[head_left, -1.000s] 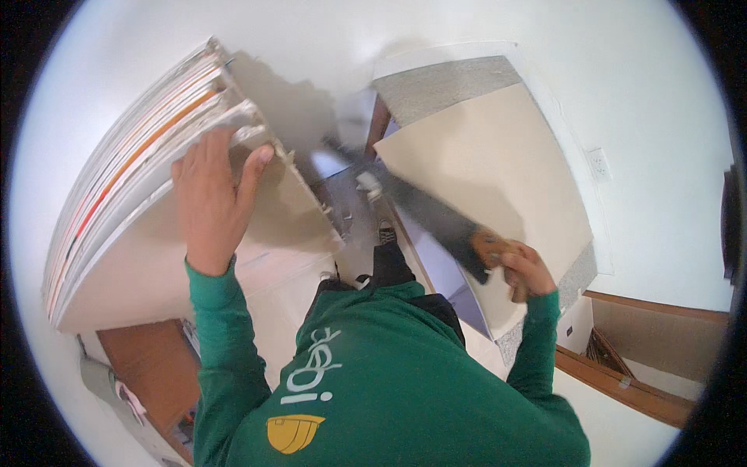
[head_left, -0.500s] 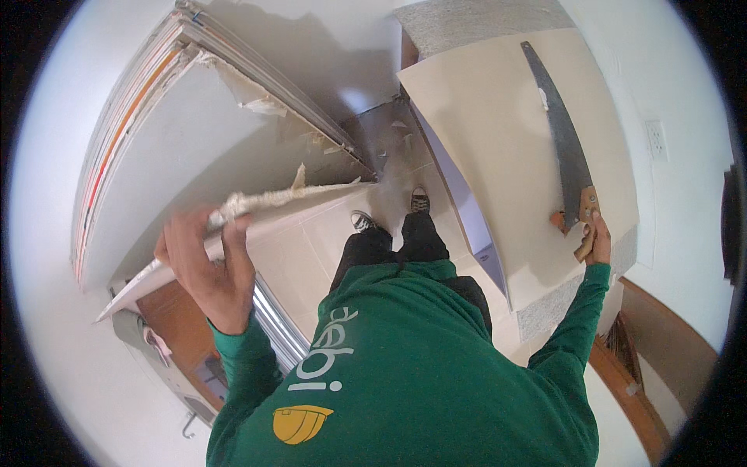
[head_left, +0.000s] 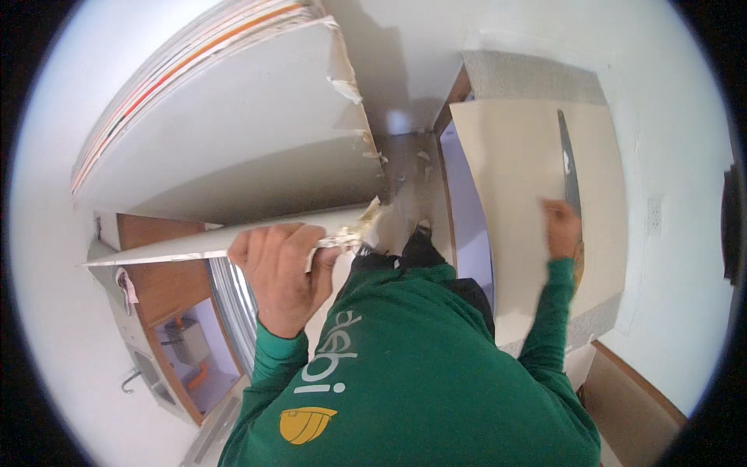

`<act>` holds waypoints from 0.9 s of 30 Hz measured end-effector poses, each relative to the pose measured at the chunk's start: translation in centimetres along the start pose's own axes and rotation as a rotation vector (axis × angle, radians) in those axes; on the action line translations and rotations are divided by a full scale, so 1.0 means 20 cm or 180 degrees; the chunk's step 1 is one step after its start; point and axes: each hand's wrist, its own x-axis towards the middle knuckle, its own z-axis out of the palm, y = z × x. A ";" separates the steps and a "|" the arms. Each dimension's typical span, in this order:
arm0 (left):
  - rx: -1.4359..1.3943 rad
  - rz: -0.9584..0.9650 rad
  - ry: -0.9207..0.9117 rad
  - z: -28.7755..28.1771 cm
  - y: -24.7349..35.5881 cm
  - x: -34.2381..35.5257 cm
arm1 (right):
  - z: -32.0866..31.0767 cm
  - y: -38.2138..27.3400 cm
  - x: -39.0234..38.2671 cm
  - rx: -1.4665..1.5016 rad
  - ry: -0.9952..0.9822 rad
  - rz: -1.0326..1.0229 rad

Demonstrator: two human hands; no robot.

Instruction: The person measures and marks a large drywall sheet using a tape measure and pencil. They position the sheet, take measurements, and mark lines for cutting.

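Note:
My left hand (head_left: 282, 268) is closed around the edge of a plasterboard sheet (head_left: 191, 243), close to its ragged corner with torn paper (head_left: 359, 232). The sheet tilts away from a stack of similar boards (head_left: 257, 101) at the left. A handsaw (head_left: 572, 183) with a wooden handle lies on a large cream board (head_left: 513, 171) at the right. My right hand (head_left: 562, 227) is off the saw, over the board just left of the blade. It is slightly blurred, with fingers loosely apart and nothing visible in them. My forearm partly covers the saw's handle.
The cream board rests on a grey speckled counter (head_left: 537, 74). Between stack and counter runs a narrow strip of tiled floor (head_left: 416, 167) with scraps on it; my feet are there. A wooden cabinet (head_left: 167, 296) stands beyond the tilted sheet at the left.
My right hand has let go of the saw's handle and moved left and away from me. My left hand has moved right with the sheet's edge, swinging it out from the stack. The view has turned.

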 end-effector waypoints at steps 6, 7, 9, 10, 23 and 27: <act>-0.0222 -0.0005 0.0048 0.02 0.00 0.00 | 1.35 -0.99 0.09 0.0215 -0.1900 -0.0646; -0.0234 -0.0024 0.0039 0.02 0.00 -0.01 | 1.53 -1.01 0.10 0.0257 -0.1797 -0.0786; -0.0235 -0.0023 -0.0026 0.01 0.00 -0.02 | 1.68 -1.11 0.16 0.0994 -0.2118 -0.0288; -0.0225 -0.0032 -0.0010 0.01 0.00 -0.02 | 1.74 -1.15 0.19 0.1361 -0.2313 -0.0008; -0.0234 -0.0427 -0.0108 -0.01 0.03 0.04 | 1.53 -0.93 0.66 0.2536 -0.1943 0.0602; -0.0207 -0.0499 -0.0174 0.00 0.02 0.05 | 1.68 -0.92 0.48 0.1356 -0.2974 0.0057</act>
